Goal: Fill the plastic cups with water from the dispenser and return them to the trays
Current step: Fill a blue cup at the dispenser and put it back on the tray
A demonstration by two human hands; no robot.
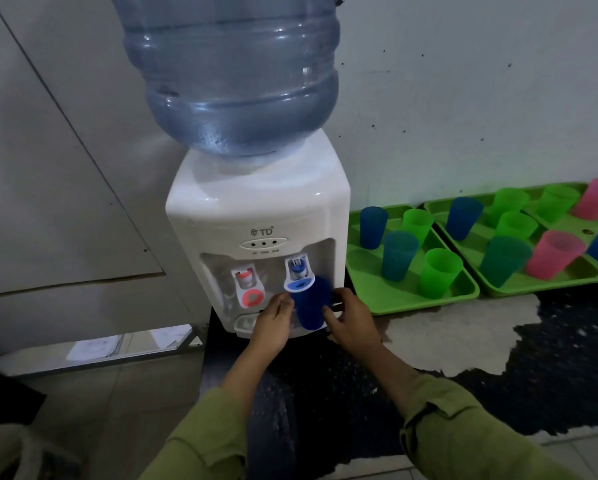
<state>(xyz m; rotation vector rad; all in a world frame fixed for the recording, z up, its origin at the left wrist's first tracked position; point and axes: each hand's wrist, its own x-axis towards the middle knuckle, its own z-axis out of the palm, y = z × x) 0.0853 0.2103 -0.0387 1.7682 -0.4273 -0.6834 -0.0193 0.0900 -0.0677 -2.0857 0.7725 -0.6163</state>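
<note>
- Your left hand (273, 323) and right hand (353, 322) both grip the blue cup (309, 308), fingers curled on either side. It leans under the blue tap (299, 277) at the front of the dispenser (256, 209), with its rim up at the lever.
- That lean is the risk: water could spill over the low side onto your fingers or the dark surface (325, 382) below.
- You can't read the level through the dark blue wall, so overfilling is likely if you linger.
- The red tap (249, 289) is just beside your left hand. A knuckle on it could release presumably hot water.
- The nearest tray (425, 304) has bare floor at its near-left corner, but a green cup (441, 271) stands at its near-right corner. A wide swing could topple it.
</note>
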